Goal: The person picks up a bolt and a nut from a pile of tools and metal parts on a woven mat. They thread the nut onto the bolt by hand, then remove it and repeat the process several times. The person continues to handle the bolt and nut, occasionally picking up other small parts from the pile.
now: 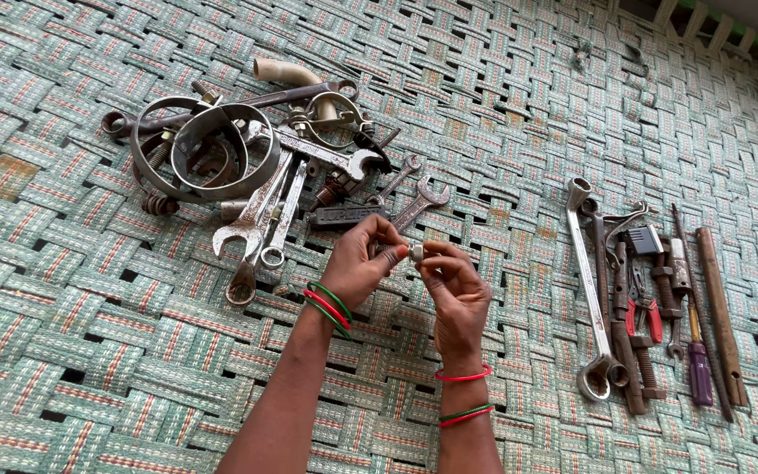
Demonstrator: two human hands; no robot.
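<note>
A woven cot [519, 96] fills nearly the whole view: broad flat straps in pale green with faded red and cream stripes, plaited over and under in a basket pattern. Dark gaps show between the straps, widest at the lower left. Some straps look worn and stained brownish, notably at the far left. At the top right corner the weave ends at the frame [704, 26], where the straps loop around it, with a strip of green beyond. Soft, even daylight falls across the surface, casting only faint shadows.
</note>
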